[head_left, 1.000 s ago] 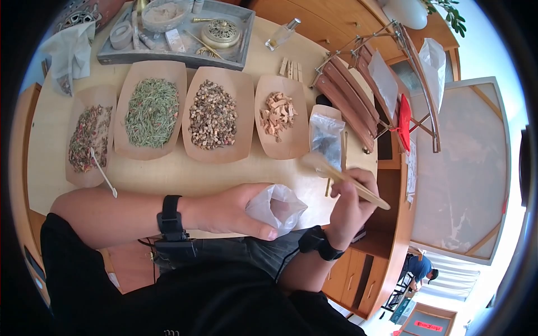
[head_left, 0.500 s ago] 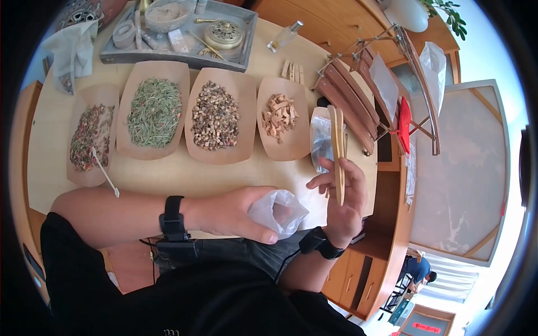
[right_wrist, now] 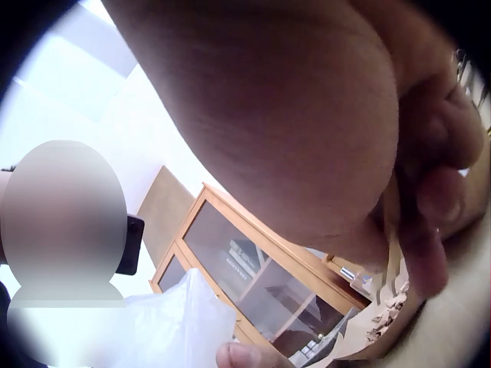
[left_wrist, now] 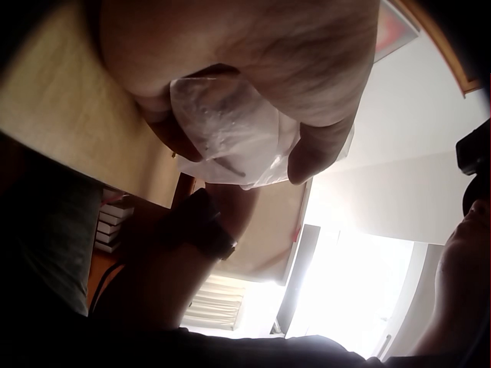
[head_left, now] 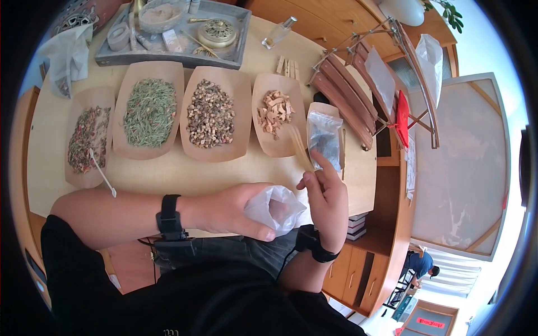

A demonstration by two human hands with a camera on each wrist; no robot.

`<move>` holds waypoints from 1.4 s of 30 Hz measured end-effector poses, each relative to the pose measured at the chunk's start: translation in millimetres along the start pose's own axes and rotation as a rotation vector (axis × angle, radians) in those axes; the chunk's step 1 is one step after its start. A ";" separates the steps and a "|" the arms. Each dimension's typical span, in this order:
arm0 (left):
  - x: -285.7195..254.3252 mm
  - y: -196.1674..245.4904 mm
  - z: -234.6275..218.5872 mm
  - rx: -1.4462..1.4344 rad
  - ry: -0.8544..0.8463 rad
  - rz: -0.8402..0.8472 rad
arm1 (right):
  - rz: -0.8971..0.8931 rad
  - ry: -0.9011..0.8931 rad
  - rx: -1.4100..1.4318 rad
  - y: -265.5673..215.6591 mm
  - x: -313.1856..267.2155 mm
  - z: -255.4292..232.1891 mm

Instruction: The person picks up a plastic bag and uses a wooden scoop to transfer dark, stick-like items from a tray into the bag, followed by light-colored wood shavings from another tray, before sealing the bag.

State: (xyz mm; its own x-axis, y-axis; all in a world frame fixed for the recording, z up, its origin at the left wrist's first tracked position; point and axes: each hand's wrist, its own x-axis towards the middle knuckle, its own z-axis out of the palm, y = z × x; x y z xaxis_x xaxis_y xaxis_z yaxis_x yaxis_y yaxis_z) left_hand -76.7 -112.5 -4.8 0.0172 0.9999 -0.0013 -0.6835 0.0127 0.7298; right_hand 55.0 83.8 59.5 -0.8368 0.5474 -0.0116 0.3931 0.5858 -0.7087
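In the head view, my left hand (head_left: 232, 213) grips a translucent white bag (head_left: 274, 208) with its mouth open upward. My right hand (head_left: 328, 204) pinches wooden tongs (head_left: 300, 148), whose tips are beside the tray of wood chips (head_left: 275, 115). A zip bag (head_left: 325, 138) of dark material lies just beyond the right fingers. Further left are trays of brown pieces (head_left: 210, 114), green needles (head_left: 149, 113) and a reddish mix (head_left: 88, 139). The left wrist view shows the bag (left_wrist: 230, 130) between thumb and fingers; what is inside is unclear.
A grey tray (head_left: 245, 42) with a bowl and a brass burner stands at the back. Nearby are a glass bottle (head_left: 278, 33), small clothespins (head_left: 287, 67) and a wooden rack (head_left: 350, 101). A white stick (head_left: 103, 173) rests over the leftmost tray.
The tongs swung from upright to pointing at the wood-chip tray, and my right hand moved left and turned. My left hand and the bag have stayed nearly in place.
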 end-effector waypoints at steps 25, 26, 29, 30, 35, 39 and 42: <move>1.3 -1.2 -1.0 0.039 -0.002 0.029 | -0.418 -0.038 0.277 13.8 -11.1 -40.3; 2.9 -3.1 -1.5 0.088 0.005 0.066 | -0.507 -0.072 0.373 19.8 -9.4 -42.1; 3.5 -6.9 -2.0 0.051 0.011 0.049 | -0.523 -0.168 0.420 24.2 -12.0 -51.5; 3.4 -7.3 -2.9 0.052 0.011 0.046 | -0.509 -0.191 0.357 23.9 -12.0 -54.4; 2.6 -0.9 1.4 -0.031 0.023 0.042 | -0.494 -0.260 0.323 30.4 -10.5 -61.8; 1.3 2.2 0.5 -0.025 0.021 0.028 | -0.263 0.023 0.183 21.7 -15.5 -48.2; 1.1 -3.3 -3.8 -0.034 -0.003 -0.012 | -0.074 0.106 -0.074 4.9 10.1 -19.5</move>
State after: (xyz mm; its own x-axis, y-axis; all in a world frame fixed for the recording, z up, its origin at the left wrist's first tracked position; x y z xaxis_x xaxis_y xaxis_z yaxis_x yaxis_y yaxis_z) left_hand -77.2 -111.3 -9.8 0.0272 0.9996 -0.0076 -0.7079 0.0246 0.7058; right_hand 55.9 103.9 69.7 -0.8212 0.5588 0.1157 0.3623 0.6672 -0.6508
